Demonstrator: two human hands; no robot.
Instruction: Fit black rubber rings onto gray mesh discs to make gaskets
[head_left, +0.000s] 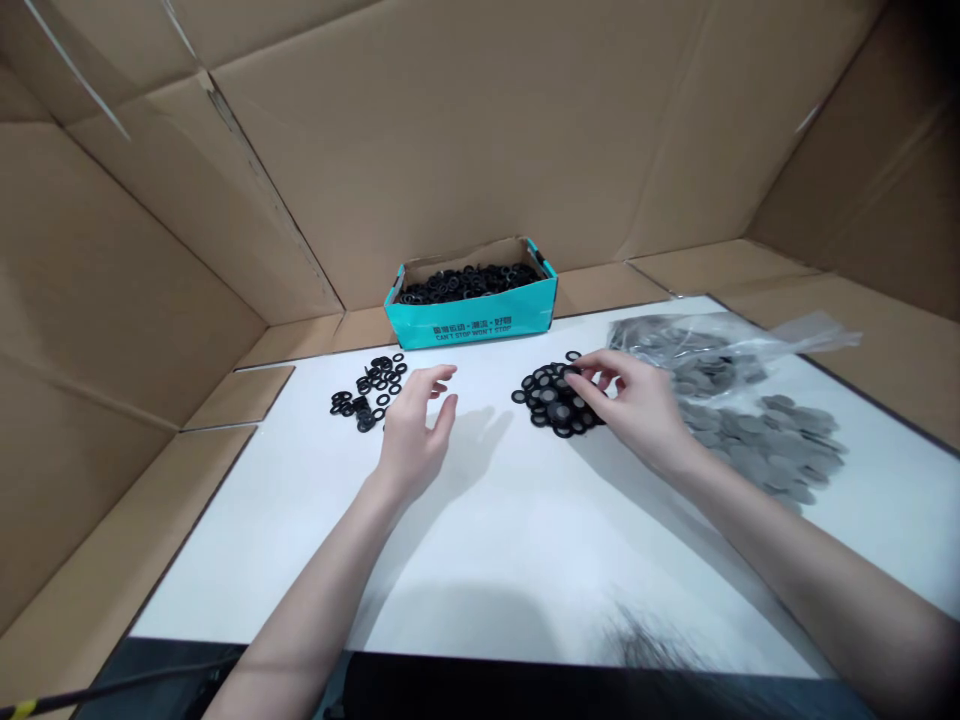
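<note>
My left hand (417, 430) is above the white table, its thumb and fingers apart with nothing between them. Just beyond it, to the left, lies a loose group of black rubber rings (382, 375). My right hand (626, 395) reaches over a heap of black rings with grey discs set in them (551, 400). Its thumb and fingertips are drawn together at the heap's right side. Whatever they pinch, if anything, is too small and hidden to make out. Right of that hand, many loose grey mesh discs (772, 450) are spread in a flat pile.
A turquoise cardboard box (472, 318) full of black rings stands at the back of the white table (465, 560). A clear plastic bag (697, 345) of grey discs lies at the back right. Cardboard walls (480, 130) enclose the left, back and right sides.
</note>
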